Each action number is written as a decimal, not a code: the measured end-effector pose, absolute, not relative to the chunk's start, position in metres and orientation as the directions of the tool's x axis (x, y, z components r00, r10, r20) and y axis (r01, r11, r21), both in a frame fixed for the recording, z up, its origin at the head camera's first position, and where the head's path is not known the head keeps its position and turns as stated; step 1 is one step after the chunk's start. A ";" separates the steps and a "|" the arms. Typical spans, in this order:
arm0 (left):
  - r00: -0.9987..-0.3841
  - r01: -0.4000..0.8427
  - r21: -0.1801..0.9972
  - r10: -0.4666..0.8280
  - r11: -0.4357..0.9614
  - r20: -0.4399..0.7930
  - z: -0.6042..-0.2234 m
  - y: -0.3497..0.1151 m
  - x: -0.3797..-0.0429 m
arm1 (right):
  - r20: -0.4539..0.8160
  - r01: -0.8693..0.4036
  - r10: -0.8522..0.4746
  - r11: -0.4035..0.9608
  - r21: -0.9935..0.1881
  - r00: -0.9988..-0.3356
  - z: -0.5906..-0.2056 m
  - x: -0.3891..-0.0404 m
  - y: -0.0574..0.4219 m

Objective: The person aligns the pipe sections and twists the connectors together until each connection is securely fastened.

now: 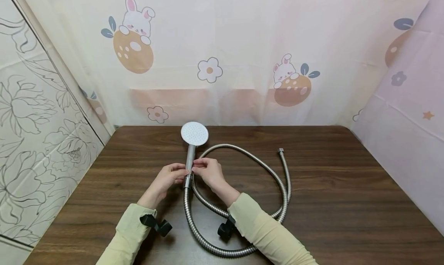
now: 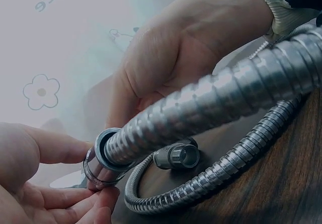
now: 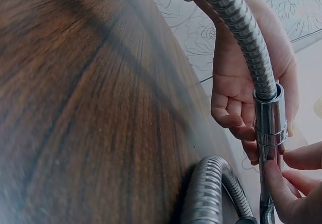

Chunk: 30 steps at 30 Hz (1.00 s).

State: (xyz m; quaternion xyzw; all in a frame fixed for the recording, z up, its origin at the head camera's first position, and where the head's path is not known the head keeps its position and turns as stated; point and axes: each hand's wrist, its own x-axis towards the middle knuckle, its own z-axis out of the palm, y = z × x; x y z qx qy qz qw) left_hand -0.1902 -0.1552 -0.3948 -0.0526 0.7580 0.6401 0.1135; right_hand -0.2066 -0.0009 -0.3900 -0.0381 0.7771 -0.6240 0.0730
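Note:
A hand shower (image 1: 194,134) with a round white spray face and a silver handle (image 1: 190,156) is held above the wooden table, its face toward me. My left hand (image 1: 168,177) grips the lower handle from the left, thumb and fingers around the chrome hose nut (image 3: 270,116). From the other side my right hand (image 1: 210,173) pinches the handle just above that nut, as the right wrist view shows. A ribbed metal hose (image 2: 211,108) runs out of the nut toward me. Part of the handle is hidden by my fingers.
Looping across the brown wooden table (image 1: 347,180), the hose crosses itself on the right. Its free end, a metal fitting (image 1: 281,151), lies toward the back. A patterned curtain (image 1: 243,37) hangs behind the table. Black wrist mounts (image 1: 161,226) stick out below the sleeves.

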 end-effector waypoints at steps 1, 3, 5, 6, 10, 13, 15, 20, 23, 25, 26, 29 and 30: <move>-0.969 -0.224 0.959 0.067 0.176 -0.239 -0.395 -0.155 -0.190 | -0.068 0.033 -0.150 0.221 -0.975 -0.986 -0.390 -0.206 -0.001; -0.969 -0.224 0.958 0.065 0.176 -0.239 -0.395 -0.156 -0.190 | -0.070 0.034 -0.151 0.228 -0.973 -0.986 -0.390 -0.206 -0.001; -0.969 -0.228 0.958 0.060 0.173 -0.241 -0.396 -0.156 -0.190 | -0.073 0.036 -0.150 0.233 -0.972 -0.986 -0.390 -0.206 -0.001; -0.969 -0.225 0.959 0.062 0.174 -0.239 -0.396 -0.156 -0.190 | -0.072 0.035 -0.151 0.237 -0.971 -0.986 -0.389 -0.206 -0.002; -0.968 -0.230 0.959 0.063 0.168 -0.243 -0.394 -0.156 -0.190 | -0.072 0.030 -0.154 0.257 -0.966 -0.985 -0.390 -0.206 -0.002; -0.965 -0.240 0.956 0.061 0.168 -0.254 -0.393 -0.156 -0.189 | -0.068 0.023 -0.158 0.270 -0.963 -0.985 -0.389 -0.205 -0.003; -0.964 -0.249 0.953 0.055 0.171 -0.262 -0.392 -0.156 -0.189 | -0.068 0.023 -0.159 0.270 -0.963 -0.985 -0.389 -0.204 -0.003; -0.960 -0.264 0.949 0.044 0.170 -0.275 -0.394 -0.157 -0.189 | -0.069 0.018 -0.165 0.294 -0.956 -0.984 -0.388 -0.203 -0.004; -0.958 -0.274 0.947 0.042 0.168 -0.284 -0.394 -0.157 -0.190 | -0.076 0.018 -0.176 0.311 -0.950 -0.981 -0.388 -0.202 -0.004; -0.956 -0.279 0.945 0.040 0.169 -0.289 -0.394 -0.158 -0.190 | -0.071 0.009 -0.186 0.314 -0.949 -0.980 -0.388 -0.202 -0.004; -0.956 -0.282 0.945 0.037 0.167 -0.291 -0.394 -0.158 -0.190 | -0.070 0.007 -0.190 0.315 -0.949 -0.979 -0.388 -0.202 -0.004; -0.954 -0.287 0.942 0.035 0.174 -0.297 -0.394 -0.159 -0.190 | -0.069 0.003 -0.197 0.317 -0.948 -0.978 -0.389 -0.202 -0.004; -0.954 -0.288 0.941 0.035 0.178 -0.299 -0.393 -0.159 -0.190 | -0.068 0.001 -0.197 0.322 -0.947 -0.978 -0.389 -0.202 -0.004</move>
